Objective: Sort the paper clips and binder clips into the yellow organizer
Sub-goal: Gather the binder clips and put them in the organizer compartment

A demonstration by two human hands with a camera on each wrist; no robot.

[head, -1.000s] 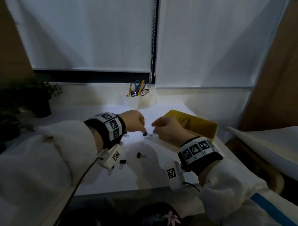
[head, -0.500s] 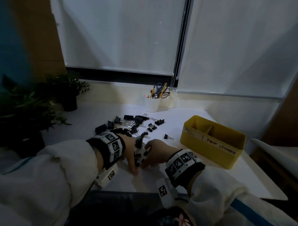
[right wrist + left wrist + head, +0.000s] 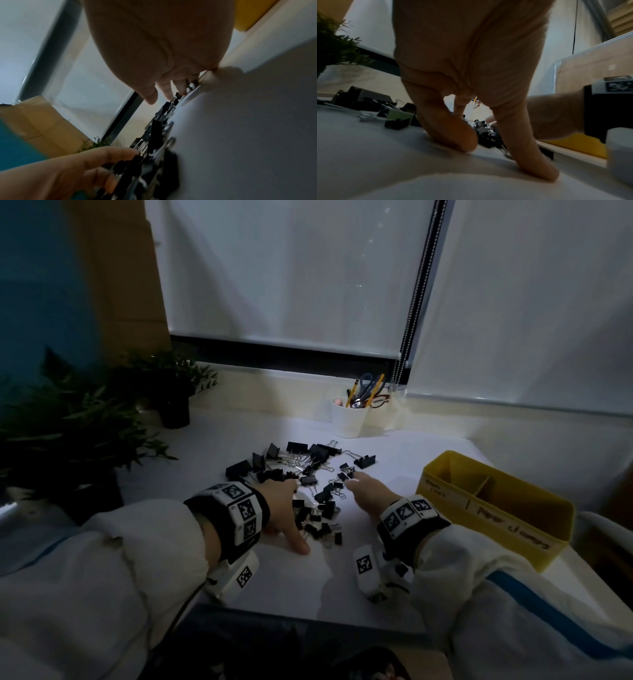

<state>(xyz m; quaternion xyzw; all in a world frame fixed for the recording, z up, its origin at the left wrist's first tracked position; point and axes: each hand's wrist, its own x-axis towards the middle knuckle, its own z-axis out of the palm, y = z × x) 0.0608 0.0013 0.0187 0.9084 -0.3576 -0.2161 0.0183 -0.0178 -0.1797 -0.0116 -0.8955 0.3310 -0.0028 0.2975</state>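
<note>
Step in hand: gathering and picking from the heap, as I judge it; the sort itself is barely begun.

My left hand (image 3: 281, 508): fingers spread and fairly straight, tips pressed on the white table (image 3: 291, 583) at the near left edge of the heap, grasping nothing.

My right hand (image 3: 368, 496): fingers stretched out toward the small clips at the heap's right side, tips touching or nearly touching them; I hold nothing that I can see.

Binder clips (image 3: 308, 481): black bodies, silver wire handles, several sizes, scattered and tangled mid-table between my hands and the white cup (image 3: 349, 419).

Paper clips: thin wire shows among the black ones, but too small to tell apart.

Yellow organizer (image 3: 496, 508): at my right, well apart from the heap, divided inside, labelled on its front wall; its compartments look bare.

Next move calls for: pinching one clip free of the tangle and carrying it right to its labelled compartment.
</note>
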